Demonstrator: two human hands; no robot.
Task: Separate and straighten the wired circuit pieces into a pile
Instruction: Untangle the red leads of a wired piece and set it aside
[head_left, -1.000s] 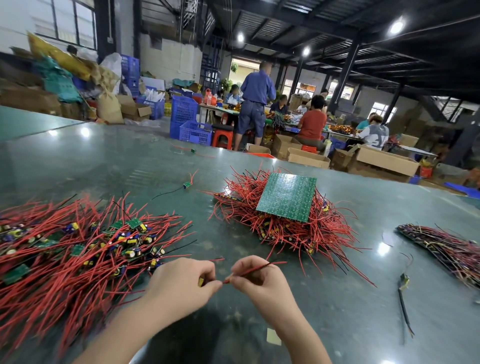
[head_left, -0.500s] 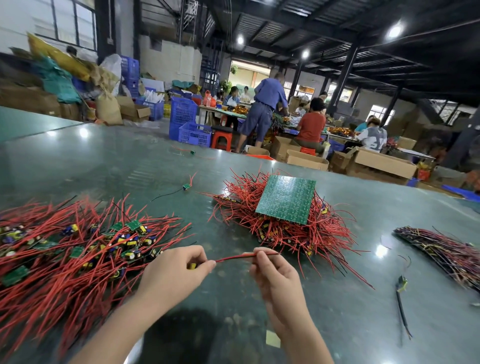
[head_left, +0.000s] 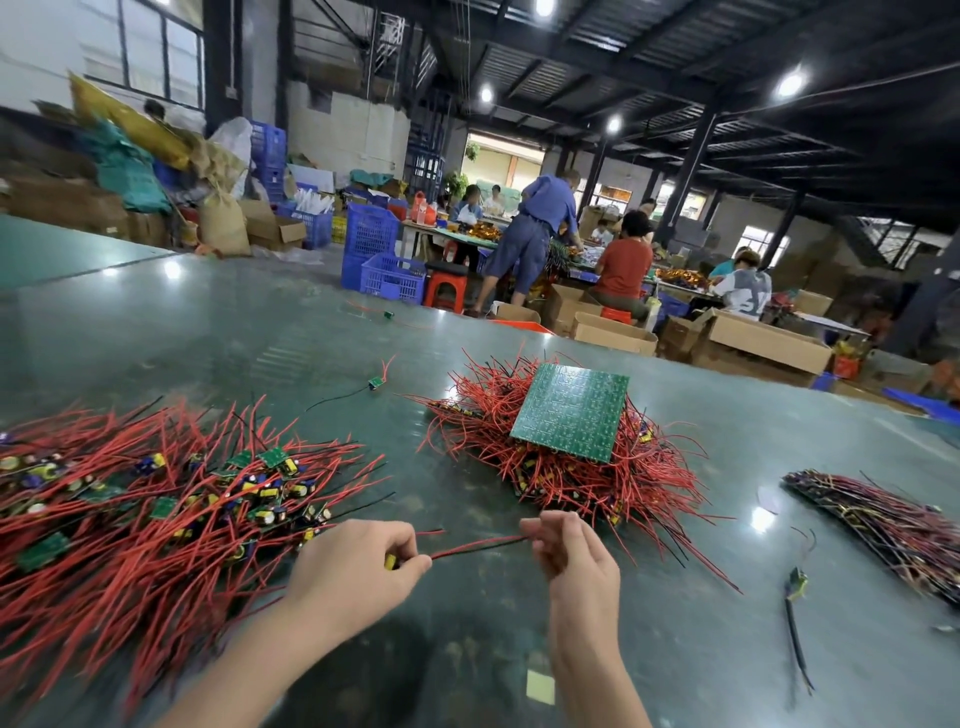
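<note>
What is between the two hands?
In the head view, a red and black wire runs from the left hand to the right hand, above the green table. Each hand pinches one end of it.

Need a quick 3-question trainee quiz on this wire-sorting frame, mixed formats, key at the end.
1. True or false: the left hand and the right hand hold opposite ends of one red and black wire.
2. What lies on top of the red wire pile in the middle of the table? A) blue crate B) green circuit panel C) cardboard box
3. Fill in: the lone piece with a black lead lies to the ____ of the right hand.

Key: 1 true; 2 B; 3 right
</note>
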